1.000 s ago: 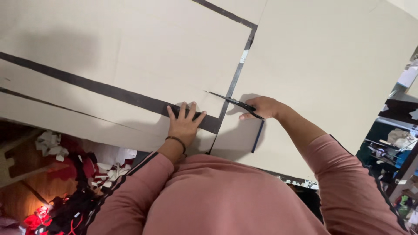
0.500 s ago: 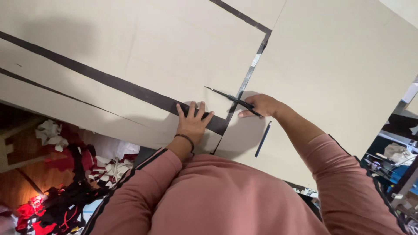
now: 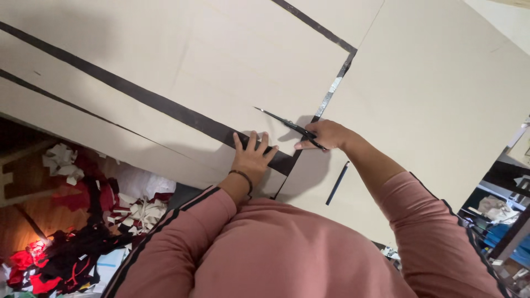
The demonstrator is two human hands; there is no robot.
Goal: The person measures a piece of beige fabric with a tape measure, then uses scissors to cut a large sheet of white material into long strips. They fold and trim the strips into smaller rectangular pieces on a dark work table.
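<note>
Large beige sheets (image 3: 221, 66) lie flat over a table, with dark gaps (image 3: 149, 99) running between them. My right hand (image 3: 326, 135) holds black scissors (image 3: 287, 126), blades pointing up-left over the sheet near a dark seam. My left hand (image 3: 253, 160) lies flat with fingers spread on the sheet's near edge, just left of the scissors. A dark band circles the left wrist. Both arms wear pink sleeves.
A thin dark strip (image 3: 337, 183) lies on the sheet under my right forearm. Below the table on the left, a heap of red, black and white fabric scraps (image 3: 83, 237) covers the floor. Cluttered shelves (image 3: 502, 221) stand at the right edge.
The view has shifted slightly. My right hand with the scissors has moved a little along the seam, the blades reaching farther over the sheet. My left hand stays pressed flat.
</note>
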